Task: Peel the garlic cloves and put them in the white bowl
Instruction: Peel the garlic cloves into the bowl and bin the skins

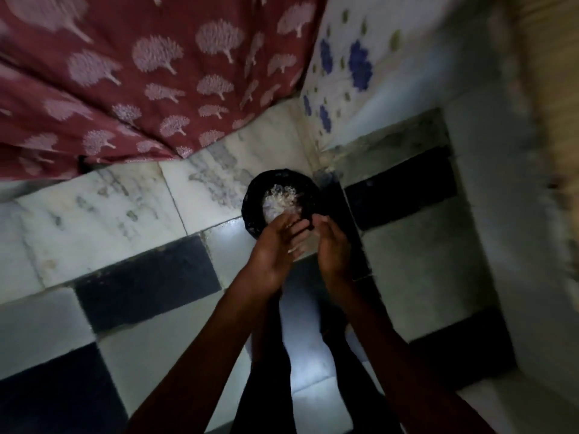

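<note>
Both hands meet above a black bin [251, 204] on the tiled floor [103, 211] — left hand [272, 247] and right hand [332, 245] palm to palm, fingertips touching. The blur hides whether either holds anything. Pale garlic skins [279, 200] lie heaped inside the bin. A red cloth [125, 73] hangs behind it.

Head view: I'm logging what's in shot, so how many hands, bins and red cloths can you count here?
Hands: 2, left hand and right hand
black bin: 1
red patterned cloth: 1
Total: 4
</note>
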Demonstrator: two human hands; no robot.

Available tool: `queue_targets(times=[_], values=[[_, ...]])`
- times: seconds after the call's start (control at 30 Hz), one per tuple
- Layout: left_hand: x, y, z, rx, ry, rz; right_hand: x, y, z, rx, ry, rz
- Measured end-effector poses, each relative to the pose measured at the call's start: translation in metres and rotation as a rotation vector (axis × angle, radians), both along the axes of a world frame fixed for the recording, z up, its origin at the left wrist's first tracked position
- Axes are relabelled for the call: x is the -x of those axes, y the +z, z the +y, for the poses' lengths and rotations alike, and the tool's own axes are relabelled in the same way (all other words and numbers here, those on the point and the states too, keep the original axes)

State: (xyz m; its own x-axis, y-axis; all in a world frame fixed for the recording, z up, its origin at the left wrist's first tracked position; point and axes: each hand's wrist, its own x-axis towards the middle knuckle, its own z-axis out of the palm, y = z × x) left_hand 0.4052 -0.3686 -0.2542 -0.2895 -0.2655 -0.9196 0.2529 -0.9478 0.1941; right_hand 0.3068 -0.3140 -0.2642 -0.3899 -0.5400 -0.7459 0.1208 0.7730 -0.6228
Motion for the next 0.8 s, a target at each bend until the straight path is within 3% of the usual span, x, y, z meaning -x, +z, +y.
queue_targets(times=[0.17, 0.37, 0.6, 0.8], values=[[0.012, 0.143, 0.041, 0.172, -0.159, -0.036, 0.037, 0.172, 0.056, 0.211, -0.125, 0.109], [0.09, 0.263, 0.104, 0.439, -0.649, 0.054, 0.103, 0.302, 0.156, 0.375, -0.481, 0.233], [0.216, 0.312, 0.192, 0.58, -0.925, 0.173, 0.183, 0.339, 0.303, 0.391, -0.885, 0.306], [0.318, 0.32, 0.289, 0.716, -1.039, 0.283, 0.241, 0.343, 0.411, 0.413, -1.017, 0.318]])
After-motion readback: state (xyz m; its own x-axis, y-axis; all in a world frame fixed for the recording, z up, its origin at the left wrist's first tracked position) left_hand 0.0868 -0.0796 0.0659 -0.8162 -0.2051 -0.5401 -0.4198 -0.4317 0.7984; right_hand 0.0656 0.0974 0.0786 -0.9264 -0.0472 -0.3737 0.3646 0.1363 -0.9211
